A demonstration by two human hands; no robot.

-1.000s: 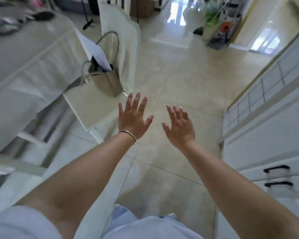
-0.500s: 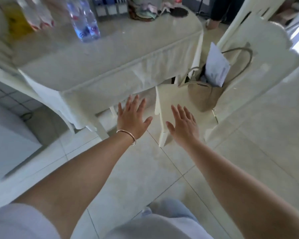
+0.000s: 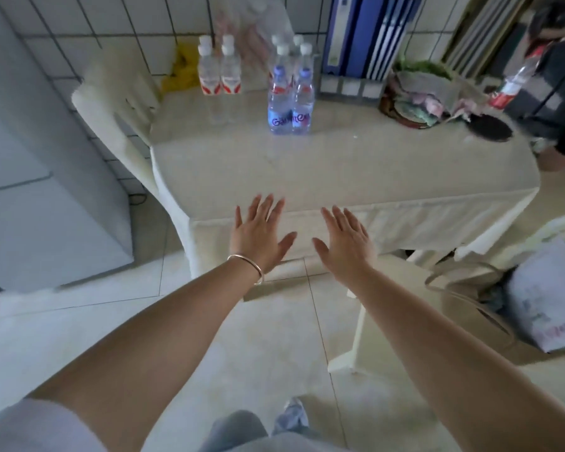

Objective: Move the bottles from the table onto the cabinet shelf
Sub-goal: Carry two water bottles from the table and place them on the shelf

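Head view: left hand [image 3: 258,234] and right hand [image 3: 344,241] side by side in front of the near table [image 3: 340,171] edge, palms down, fingers straight and spread, holding nothing. Blue-labelled bottles [image 3: 291,93] upright in a tight cluster at mid-table; red-labelled bottles [image 3: 219,68] just beside them to the left, nearer the tiled wall [image 3: 111,24]. Blue binders [image 3: 366,34] behind, to the right. Bracelet [image 3: 247,262] on left wrist.

Table [image 3: 340,171] w/ cloth — bottles [image 3: 289,93], binders [image 3: 366,34]
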